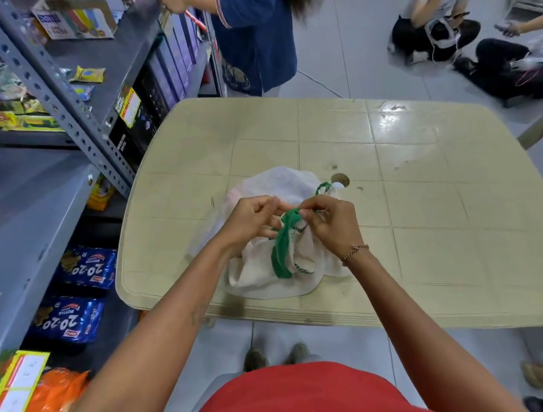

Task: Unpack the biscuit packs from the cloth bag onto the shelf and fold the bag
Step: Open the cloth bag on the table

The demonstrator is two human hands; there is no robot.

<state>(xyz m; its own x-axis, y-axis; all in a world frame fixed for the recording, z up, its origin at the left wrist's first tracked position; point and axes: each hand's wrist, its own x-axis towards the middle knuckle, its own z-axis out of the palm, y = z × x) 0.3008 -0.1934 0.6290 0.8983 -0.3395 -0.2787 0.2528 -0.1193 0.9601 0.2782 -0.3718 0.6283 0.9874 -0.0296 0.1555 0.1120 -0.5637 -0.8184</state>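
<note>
Cloth bag sits slumped at 6 o'clock on the tabletop. Left hand and right hand both pinch its green handle in their fingers. Soft, light, floppy; best held by handles or mouth hem.

A white cloth bag lies crumpled on the beige bench, near its front edge. Above the bag, the left hand and right hand pinch its green handle between their fingers. Left of the bench, blue biscuit packs sit on the grey shelf.
</note>
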